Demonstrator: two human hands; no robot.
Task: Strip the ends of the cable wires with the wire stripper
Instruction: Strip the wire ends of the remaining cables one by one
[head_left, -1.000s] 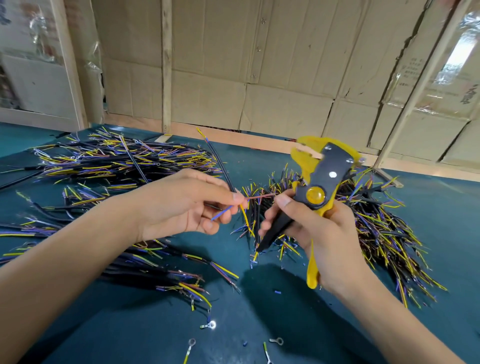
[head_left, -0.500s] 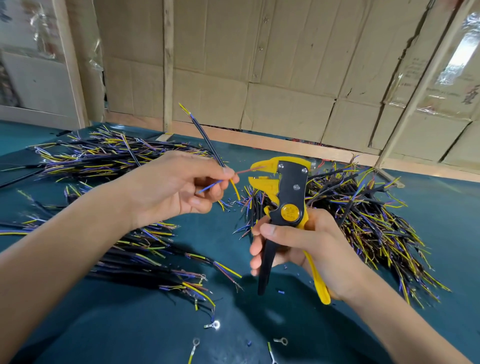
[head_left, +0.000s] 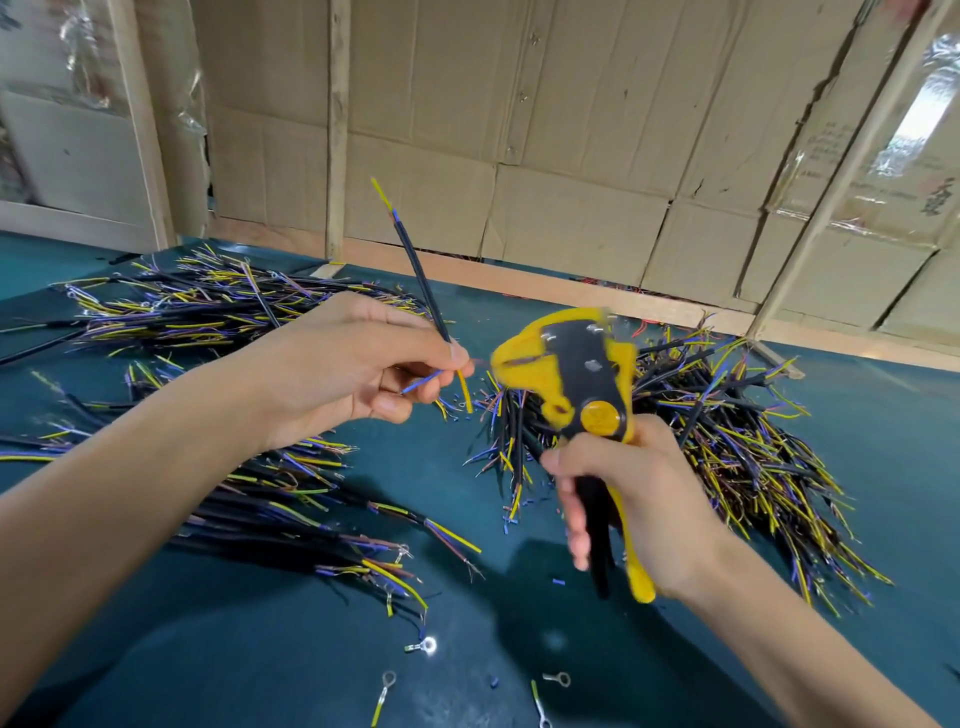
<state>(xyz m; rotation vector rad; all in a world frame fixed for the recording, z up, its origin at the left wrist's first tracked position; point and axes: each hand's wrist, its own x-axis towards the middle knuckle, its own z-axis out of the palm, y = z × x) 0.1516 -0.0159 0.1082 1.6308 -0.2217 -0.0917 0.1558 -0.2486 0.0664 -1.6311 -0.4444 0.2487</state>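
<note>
Ring terminals (head_left: 422, 646) lie nearest on the tabletop (head_left: 260, 665). Right hand (head_left: 644, 499) grips the wire stripper (head_left: 582, 379); left hand (head_left: 343, 369) pinches one cable (head_left: 421, 280), its wire seemingly entering the blurred head. Far piles (head_left: 727, 415) remain.

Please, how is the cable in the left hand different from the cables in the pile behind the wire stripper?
The held cable stands up, tilted, pinched in the left hand; the pile lies flat on the green table. The held cable is single and apart; those in the pile are many and tangled together. Both are black cables with yellow and blue wires at their ends. The right hand grips the wire stripper.
</note>
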